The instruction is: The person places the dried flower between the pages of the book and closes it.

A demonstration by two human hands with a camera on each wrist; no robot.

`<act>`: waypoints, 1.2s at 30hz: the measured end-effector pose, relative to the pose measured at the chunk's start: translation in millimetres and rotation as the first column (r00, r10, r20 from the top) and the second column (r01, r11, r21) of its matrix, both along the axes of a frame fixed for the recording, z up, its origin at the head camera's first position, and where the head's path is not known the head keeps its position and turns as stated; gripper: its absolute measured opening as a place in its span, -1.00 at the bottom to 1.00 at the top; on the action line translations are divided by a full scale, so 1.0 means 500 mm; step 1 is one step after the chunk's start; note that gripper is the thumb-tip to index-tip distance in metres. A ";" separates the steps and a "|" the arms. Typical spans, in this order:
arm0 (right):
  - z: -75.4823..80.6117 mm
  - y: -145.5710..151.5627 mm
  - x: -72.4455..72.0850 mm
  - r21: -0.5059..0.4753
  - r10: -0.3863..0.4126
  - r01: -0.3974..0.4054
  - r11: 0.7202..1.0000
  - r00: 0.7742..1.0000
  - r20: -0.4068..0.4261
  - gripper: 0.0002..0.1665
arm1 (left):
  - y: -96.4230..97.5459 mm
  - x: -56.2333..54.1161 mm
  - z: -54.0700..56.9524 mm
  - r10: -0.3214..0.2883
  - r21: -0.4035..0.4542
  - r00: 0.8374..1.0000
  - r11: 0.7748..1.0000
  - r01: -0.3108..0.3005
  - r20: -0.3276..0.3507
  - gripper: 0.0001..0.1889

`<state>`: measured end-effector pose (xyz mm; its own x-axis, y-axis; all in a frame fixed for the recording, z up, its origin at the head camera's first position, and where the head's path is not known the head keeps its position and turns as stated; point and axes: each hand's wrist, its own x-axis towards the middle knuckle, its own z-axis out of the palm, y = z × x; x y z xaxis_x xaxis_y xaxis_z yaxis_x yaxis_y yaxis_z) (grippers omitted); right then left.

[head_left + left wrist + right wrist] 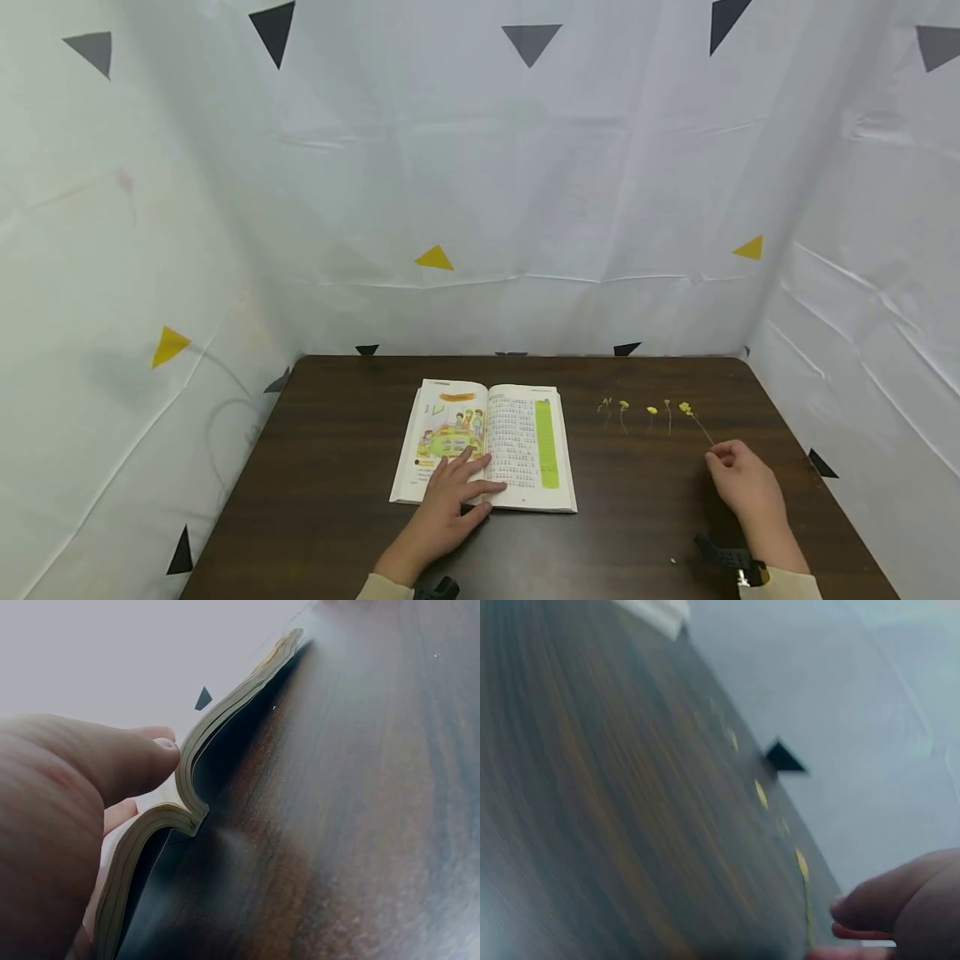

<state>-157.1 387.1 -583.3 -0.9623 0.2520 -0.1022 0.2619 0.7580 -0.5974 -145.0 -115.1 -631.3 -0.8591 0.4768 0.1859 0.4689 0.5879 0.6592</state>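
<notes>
An open book (517, 492) with a colourful picture on its left page lies on the brown table. My left hand (450, 504) rests on it with fingers spread, across the lower part near the spine. In the left wrist view the thumb lies over the bottom edge of the book (196, 742). Off to the right, my right hand (746, 483) pinches the stem end of a yellow flower (686, 408) between thumb and fingers. The flower's head points away from the hand, towards the upper left; the right wrist view shows its stem (808, 911) running down to the fingertips.
Left of the held flower, several small dried flowers (652, 411) lie in a row. A tiny pale scrap (672, 561) is on the table (322, 467) near the front. White cloth walls (525, 192) with triangles stand behind and at both sides.
</notes>
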 end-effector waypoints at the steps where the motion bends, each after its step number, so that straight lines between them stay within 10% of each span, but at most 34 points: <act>1: 0.001 0.016 -0.006 0.042 0.007 -0.007 0.999 1.000 0.004 -0.48 | 0.001 0.001 0.000 -0.001 0.001 1.000 1.000 0.001 -0.002 -0.64; 9: -0.002 0.070 -0.060 0.092 0.161 -0.177 0.980 0.975 0.156 -0.24 | 0.002 0.002 0.000 0.004 0.003 1.000 1.000 -0.004 -0.002 -0.64; 20: 0.009 0.056 -0.061 0.097 0.207 -0.232 0.968 0.953 0.220 -0.24 | 0.002 0.001 0.004 -0.006 0.012 1.000 1.000 0.006 -0.018 -0.65; 36: 0.001 0.029 -0.054 0.258 0.081 -0.091 0.962 0.996 0.047 -0.62 | 0.005 0.003 0.001 -0.007 0.036 1.000 0.999 0.008 -0.023 -0.65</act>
